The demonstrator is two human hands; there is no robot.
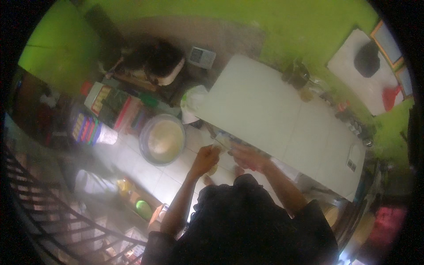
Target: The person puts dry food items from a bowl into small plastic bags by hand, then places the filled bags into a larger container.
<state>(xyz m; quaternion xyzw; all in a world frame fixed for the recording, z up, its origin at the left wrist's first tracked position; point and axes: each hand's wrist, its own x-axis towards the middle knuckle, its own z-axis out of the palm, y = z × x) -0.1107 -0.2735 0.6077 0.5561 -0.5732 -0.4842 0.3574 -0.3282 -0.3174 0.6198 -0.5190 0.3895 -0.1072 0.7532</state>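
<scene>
My left hand (pixel 208 158) is closed on a pale, partly see-through item, perhaps a thin plastic bag (pixel 219 144); the blur hides its exact kind. Close to the right of it is my right hand (pixel 246 157), fingers extended toward the same item; whether they grip it cannot be told. Both hands are in front of the near edge of a long white table (pixel 265 109). On the tiled floor to the left stands a large round tub (pixel 162 139) holding a pale yellowish substance.
Stacked colourful containers (pixel 87 129) and a clear lidded box (pixel 112 106) stand left of the tub. A white sack (pixel 192 102) leans by the table's left corner. Jars and a dark pot (pixel 297 75) line its wall side. A dark railing (pixel 59 212) curves at lower left.
</scene>
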